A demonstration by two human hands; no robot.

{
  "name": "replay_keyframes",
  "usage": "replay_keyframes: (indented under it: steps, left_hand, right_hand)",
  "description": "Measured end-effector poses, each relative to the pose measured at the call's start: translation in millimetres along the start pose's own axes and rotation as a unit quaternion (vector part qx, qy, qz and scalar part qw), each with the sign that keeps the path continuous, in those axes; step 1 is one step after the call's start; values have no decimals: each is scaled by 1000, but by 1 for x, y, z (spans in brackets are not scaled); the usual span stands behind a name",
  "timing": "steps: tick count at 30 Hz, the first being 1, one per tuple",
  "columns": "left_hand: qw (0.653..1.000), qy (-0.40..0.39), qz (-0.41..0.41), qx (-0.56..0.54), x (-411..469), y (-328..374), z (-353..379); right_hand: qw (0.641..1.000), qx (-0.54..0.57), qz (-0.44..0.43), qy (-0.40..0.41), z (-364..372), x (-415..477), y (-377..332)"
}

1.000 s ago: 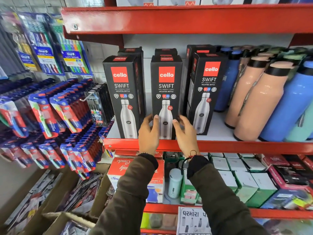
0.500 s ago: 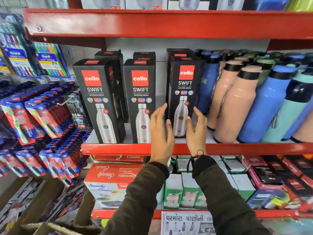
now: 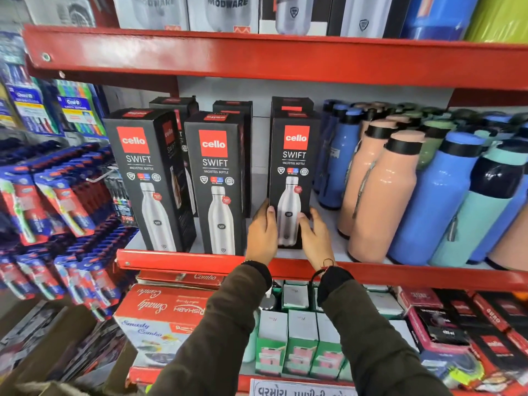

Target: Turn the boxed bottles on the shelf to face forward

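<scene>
Three black Cello Swift bottle boxes stand in the front row of the red shelf (image 3: 183, 260). The left box (image 3: 143, 181) is angled so its right side panel shows. The middle box (image 3: 218, 181) faces me. The right box (image 3: 294, 161) faces me too, and both hands clasp its lower part: my left hand (image 3: 261, 235) on its left edge, my right hand (image 3: 314, 238) on its right edge. More black boxes (image 3: 233, 105) stand behind the front row, mostly hidden.
Peach bottles (image 3: 383, 195) and blue and teal bottles (image 3: 437, 201) crowd the shelf right of the boxes. Toothbrush packs (image 3: 57, 207) hang at the left. A red upper shelf (image 3: 257, 57) runs overhead. Below sit a red combo box (image 3: 165, 312) and green-white cartons (image 3: 300, 338).
Both hands left the middle box and moved right to the right box, closing onto its lower sides. That box now faces me squarely instead of angled.
</scene>
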State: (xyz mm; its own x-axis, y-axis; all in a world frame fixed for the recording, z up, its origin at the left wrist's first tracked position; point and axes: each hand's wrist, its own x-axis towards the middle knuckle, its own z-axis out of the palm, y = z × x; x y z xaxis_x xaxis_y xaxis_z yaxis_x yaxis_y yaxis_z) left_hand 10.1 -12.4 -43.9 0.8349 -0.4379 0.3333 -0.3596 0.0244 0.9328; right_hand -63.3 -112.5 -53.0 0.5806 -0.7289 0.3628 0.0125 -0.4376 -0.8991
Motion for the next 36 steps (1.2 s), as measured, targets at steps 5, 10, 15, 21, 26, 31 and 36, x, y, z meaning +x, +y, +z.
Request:
replay_keyframes:
  steps: [5, 10, 15, 21, 26, 31, 36]
  left_hand:
    - [1000, 3, 12, 28, -3, -5, -7]
    - [999, 17, -2, 42, -13, -7, -11]
    - [999, 21, 3, 48, -27, -5, -15]
    - [999, 8, 4, 36, -39, -1, -20]
    - [999, 3, 5, 50, -45, 2, -22]
    - [998, 0, 1, 57, -50, 5, -23]
    - [999, 9, 24, 41, -54, 8, -22]
  right_hand:
    - [1000, -3, -17, -19, -5, -4, -1]
    - [1000, -4, -18, -23, -9, -14, -2]
    - [999, -11, -17, -33, -14, -27, -3]
    - [999, -18, -13, -35, -20, -38, -8]
    - [999, -35, -17, -26, -23, -44, -10]
    - [998, -39, -16, -39, -23, -47, -12]
    - [998, -54, -1, -42, -29, -48, -13]
